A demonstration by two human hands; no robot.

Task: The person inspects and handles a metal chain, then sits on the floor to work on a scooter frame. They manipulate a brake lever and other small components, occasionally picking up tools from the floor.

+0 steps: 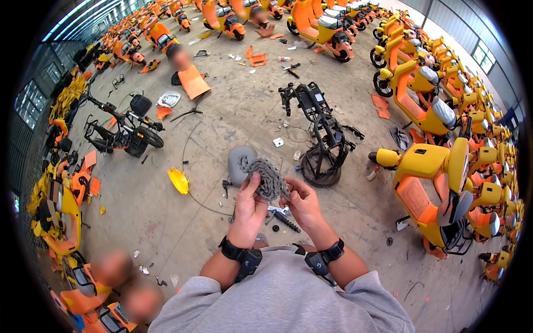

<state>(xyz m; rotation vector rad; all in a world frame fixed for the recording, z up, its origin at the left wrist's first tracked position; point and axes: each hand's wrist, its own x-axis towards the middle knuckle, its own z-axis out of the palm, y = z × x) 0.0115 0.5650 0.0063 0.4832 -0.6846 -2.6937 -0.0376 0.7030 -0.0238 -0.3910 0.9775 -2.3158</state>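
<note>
I hold a coiled bundle of grey chain [267, 178] up in front of my chest, above the floor. My left hand [250, 204] is closed on its left side, with the thumb over the near face. On the other side my right hand [305, 205] pinches the bundle's right edge between thumb and fingers. Behind the chain, partly hidden, lies a grey rounded pad-like part [237, 165]. Below my hands a black coil-spring shock absorber [286, 222] rests on the concrete, beside a small black ring [275, 228].
A stripped black scooter frame [322, 125] stands ahead to the right; another stripped scooter [125, 130] is at left. A yellow cover piece [178, 181] and an orange panel [193, 83] lie on the floor. A yellow-orange scooter [425, 172] heads the rows at right.
</note>
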